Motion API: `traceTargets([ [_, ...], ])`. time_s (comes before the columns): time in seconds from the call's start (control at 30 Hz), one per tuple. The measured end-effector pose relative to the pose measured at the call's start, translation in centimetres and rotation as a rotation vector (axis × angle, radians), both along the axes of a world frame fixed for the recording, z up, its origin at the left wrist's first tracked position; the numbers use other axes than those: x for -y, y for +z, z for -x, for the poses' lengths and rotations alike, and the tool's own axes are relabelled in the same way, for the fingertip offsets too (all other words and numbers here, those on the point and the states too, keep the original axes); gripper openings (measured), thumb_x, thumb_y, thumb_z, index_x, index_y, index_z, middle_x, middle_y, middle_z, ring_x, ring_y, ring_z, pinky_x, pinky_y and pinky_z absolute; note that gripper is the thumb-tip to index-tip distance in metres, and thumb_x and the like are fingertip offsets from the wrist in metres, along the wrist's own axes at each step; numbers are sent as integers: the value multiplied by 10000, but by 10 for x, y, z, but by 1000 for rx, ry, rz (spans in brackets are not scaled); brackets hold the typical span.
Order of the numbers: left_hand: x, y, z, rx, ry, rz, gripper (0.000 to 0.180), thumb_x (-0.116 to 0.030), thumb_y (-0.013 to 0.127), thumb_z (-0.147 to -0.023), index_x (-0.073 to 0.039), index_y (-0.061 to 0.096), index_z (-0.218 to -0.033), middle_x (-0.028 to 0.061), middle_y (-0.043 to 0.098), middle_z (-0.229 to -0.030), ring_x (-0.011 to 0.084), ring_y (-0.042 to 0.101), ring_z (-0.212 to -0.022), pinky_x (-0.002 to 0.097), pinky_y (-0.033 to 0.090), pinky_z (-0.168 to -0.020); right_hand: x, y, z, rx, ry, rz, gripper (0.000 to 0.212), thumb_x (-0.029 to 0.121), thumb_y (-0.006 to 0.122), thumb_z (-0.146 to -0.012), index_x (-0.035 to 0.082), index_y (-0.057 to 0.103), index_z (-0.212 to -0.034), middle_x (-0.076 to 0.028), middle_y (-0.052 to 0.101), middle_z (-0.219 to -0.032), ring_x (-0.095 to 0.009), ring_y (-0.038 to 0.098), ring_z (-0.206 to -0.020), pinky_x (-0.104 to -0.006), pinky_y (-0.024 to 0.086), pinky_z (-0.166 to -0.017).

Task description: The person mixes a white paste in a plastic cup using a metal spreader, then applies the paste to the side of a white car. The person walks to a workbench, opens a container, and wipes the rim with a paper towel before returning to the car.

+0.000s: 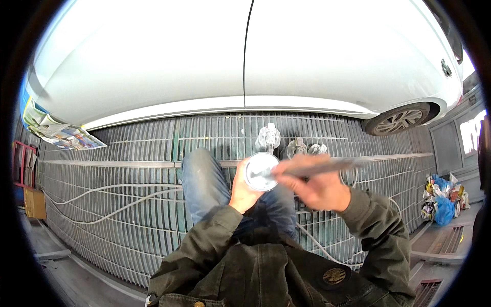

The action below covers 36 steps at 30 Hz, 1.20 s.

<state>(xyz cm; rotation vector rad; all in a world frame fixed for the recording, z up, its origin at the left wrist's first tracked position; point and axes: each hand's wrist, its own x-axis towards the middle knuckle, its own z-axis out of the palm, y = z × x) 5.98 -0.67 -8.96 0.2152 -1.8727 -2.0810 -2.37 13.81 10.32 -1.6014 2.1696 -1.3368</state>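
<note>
My left hand [240,192] is wrapped round a round cup [263,189], holding it in front of my knees. Its inside is whitish, with a grey smear on it. A long, flat grey stick [331,167] is gripped in my right hand [318,188] and slants down to the left. The stick's lower end is at the cup's mouth, hidden behind the fingers. Motion blurs both that hand and the stick. Just beyond the cup, a clear bottle-like thing [268,138] stands on the slatted floor, with similar ones [296,148] to its right.
A white car [169,61] fills the far side, its wheel [401,118] at the right. Printed paper [64,134] hangs at its left end. Grey hoses [128,186] cross the slatted metal floor [117,240]. Crumpled waste [444,199] lies far right; a cardboard box [35,203] stands far left.
</note>
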Motion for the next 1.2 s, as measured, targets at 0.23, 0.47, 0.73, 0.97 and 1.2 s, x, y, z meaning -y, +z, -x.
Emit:
traceTargets([
  [0.23, 2, 7, 1, -43, 46, 8, 736, -5, 831, -622, -39, 420, -1232, 90, 526, -1201, 180, 540, -1104, 316, 447, -956, -2, -5, -1, -4, 70, -8, 153, 59, 660, -850, 50, 671, -1003, -92, 675, -822, -170, 636, -601, -271, 493, -493],
  [0.47, 6, 1, 1, -7, 63, 3, 741, -58, 856, -628, -46, 430, -1235, 85, 570, -1173, 164, 559, -1086, 317, 463, -937, -3, 4, 2, -186, 164, -85, 216, 81, 683, -824, 92, 675, -1039, -64, 650, -772, -158, 612, -569, -271, 470, -483],
  [0.73, 38, 63, 14, 90, -616, -83, 801, -16, 827, -629, -20, 437, -1328, 74, 550, -1257, 163, 505, -1171, 334, 416, -1013, 26, 31, 49, 33, 538, 24, 189, 161, 706, -813, 107, 699, -994, -55, 640, -788, -213, 581, -597, -334, 442, -546],
  [0.97, 46, 75, 27, 161, -1063, 147, 704, -139, 868, -621, -31, 545, -1237, 66, 591, -1197, 185, 526, -1141, 330, 420, -988, 58, 43, 21, 892, 528, 111, 166, 99, 615, -879, 27, 591, -731, -37, 581, -646, -134, 534, -610, -290, 452, -593],
  [1.2, 56, 98, 27, 166, -1027, 57, 737, -154, 891, -593, -59, 557, -1243, 54, 610, -1173, 181, 534, -1134, 331, 429, -969, 67, 57, 20, 912, 665, 132, 785, 766, 250, -832, 51, 502, -627, 13, 428, -479, -86, 415, -427, -238, 327, -416],
])
